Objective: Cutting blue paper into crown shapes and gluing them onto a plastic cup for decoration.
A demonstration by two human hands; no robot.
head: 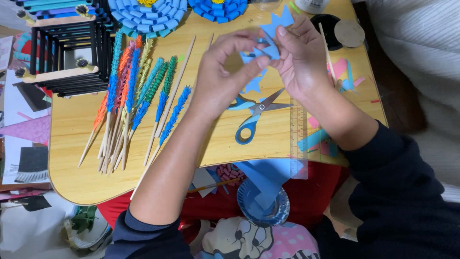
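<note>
My left hand (223, 72) and my right hand (299, 57) meet above a small wooden lap table (76, 158), both pinching a piece of blue paper (268, 45) with pointed, zigzag edges. The paper is folded between my fingertips. Just below the hands lie blue-handled scissors (251, 117), blades open, and another blue paper scrap (253, 84). A thin wooden skewer (328, 52) runs past my right hand; whether the hand holds it I cannot tell.
Several skewers wrapped in blue, green and orange fringed paper (134, 96) lie at the left. Blue rolled-paper flowers (148, 17) sit at the far edge, a black stick frame (67, 52) at far left. A clear ruler (298, 139), paper scraps (340, 72) and a blue paper dish (263, 201) are nearby.
</note>
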